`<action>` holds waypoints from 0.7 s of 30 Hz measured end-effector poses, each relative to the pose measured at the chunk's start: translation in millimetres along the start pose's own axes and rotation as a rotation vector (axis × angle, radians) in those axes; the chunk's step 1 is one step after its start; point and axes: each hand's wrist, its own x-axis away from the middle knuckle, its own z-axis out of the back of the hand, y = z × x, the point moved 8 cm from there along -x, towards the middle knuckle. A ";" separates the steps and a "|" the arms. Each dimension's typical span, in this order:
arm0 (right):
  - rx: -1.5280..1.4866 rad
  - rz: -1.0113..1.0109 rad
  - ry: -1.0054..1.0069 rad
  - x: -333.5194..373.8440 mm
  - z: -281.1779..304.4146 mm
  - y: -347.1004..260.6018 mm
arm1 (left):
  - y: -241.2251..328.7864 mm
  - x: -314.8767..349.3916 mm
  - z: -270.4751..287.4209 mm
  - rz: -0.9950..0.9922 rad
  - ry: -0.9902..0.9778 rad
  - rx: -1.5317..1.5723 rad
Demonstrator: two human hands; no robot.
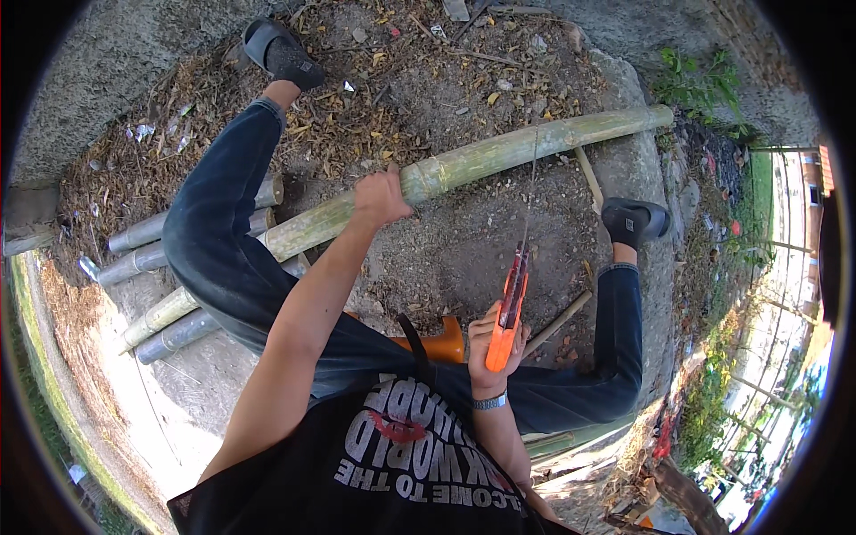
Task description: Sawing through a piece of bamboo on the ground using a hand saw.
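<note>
Green bamboo makes up the long pole (486, 159) I steer by from out here, slanting from lower left to upper right and passing under the bent left leg (209, 214). At its far left, I see dark grey poles (134, 265) lying on both sides of it. The sandalled left foot (290, 71) stands well beyond it. Next, I have the left hand (383, 194) pressed over the pole, fingers clasping it. On the near side of the pole sits an orange plastic thing (439, 342), partly hidden. I have the right hand (486, 343) closed around the orange handle of a saw (513, 312), whose thin blade reaches across the pole; I cannot tell whether it bites in. Rightward, a stick (588, 178) meets the pole's underside, the sandalled right foot (635, 221) is on its near side, and a leafy plant (700, 85) grows by its right end.
</note>
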 end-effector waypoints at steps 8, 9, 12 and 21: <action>-0.007 -0.029 -0.034 3.6 -5.1 0.1 | 4.4 7.2 5.1 -0.015 -0.011 0.024; 0.040 0.008 -0.012 4.3 -5.6 -1.8 | 3.5 6.8 4.1 -0.010 -0.021 0.013; 0.340 0.078 -0.033 1.3 -15.4 -30.9 | 3.7 3.9 3.4 -0.003 -0.053 -0.003; 2.297 0.407 0.066 -11.7 -59.2 -57.0 | -6.3 -12.6 4.4 -0.048 -0.096 0.007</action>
